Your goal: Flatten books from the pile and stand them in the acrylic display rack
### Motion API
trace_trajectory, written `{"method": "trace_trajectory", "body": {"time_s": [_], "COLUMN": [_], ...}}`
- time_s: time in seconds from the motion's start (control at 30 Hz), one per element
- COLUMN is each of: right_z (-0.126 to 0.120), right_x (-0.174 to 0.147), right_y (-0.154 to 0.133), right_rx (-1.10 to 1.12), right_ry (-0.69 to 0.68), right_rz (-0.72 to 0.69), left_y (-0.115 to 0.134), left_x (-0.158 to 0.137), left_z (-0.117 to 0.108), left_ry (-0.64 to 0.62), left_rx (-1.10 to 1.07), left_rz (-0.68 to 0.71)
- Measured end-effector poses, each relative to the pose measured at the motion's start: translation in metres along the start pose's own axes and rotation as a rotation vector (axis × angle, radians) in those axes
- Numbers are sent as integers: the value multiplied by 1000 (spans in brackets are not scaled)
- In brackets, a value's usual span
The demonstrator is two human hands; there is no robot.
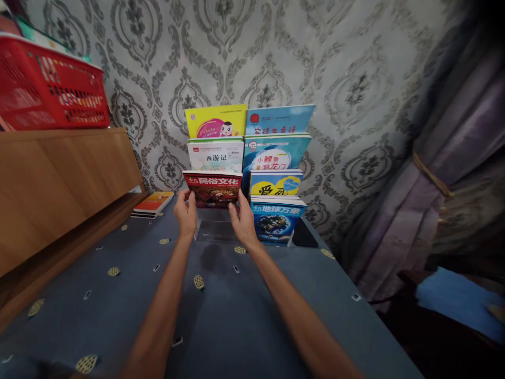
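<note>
Between my two hands is a dark red book (215, 190) with white lettering, its cover facing me. My left hand (185, 213) grips its left edge, and my right hand (242, 217) grips its right edge. It stands over the front left slot of a clear acrylic book rack (221, 231). Behind it rise a white book (215, 157) and a yellow book (215, 120). In the right column are a blue globe-covered book (276, 223), a blue-and-yellow book (276, 184), a teal book (278, 152) and a light blue book (280, 120).
Left of the rack lies a small stack of books (153, 204) with an orange cover on top. A dark flat object (305, 234) rests at the rack's right. A red basket (51, 84) sits on a wooden headboard (67, 184). Grey curtains (426, 158) hang at right.
</note>
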State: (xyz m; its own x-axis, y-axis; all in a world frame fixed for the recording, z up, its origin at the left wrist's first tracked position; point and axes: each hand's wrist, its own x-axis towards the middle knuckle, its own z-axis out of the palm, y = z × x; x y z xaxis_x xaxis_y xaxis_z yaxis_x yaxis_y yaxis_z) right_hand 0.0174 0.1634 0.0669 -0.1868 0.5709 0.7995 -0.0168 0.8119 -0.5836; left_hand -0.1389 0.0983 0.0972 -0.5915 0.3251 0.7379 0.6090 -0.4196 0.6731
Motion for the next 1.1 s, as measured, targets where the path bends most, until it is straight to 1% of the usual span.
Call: {"method": "trace_trajectory", "body": {"time_s": [0.27,0.47,0.6,0.73,0.9,1.1], "right_z": [1,2,3,5,5,5], "right_x": [0,-2,-3,-5,-5,-6], "right_y": [12,20,24,29,34,37], "right_rx": [-31,-67,-91,-106,-120,-175], "right_ry": [-46,-62,-52,-48,-47,-88], "right_rz": [22,47,35,39,41,16], "left_y": [-11,-14,-19,-25,-28,-34], "left_x": [4,10,14,15,13,14], "left_z": [5,10,11,11,10,6], "left_ry": [-30,-66,-76,-120,-76,-110], "left_rx": [107,165,166,147,186,269], "left_rz": [66,95,79,30,99,60]}}
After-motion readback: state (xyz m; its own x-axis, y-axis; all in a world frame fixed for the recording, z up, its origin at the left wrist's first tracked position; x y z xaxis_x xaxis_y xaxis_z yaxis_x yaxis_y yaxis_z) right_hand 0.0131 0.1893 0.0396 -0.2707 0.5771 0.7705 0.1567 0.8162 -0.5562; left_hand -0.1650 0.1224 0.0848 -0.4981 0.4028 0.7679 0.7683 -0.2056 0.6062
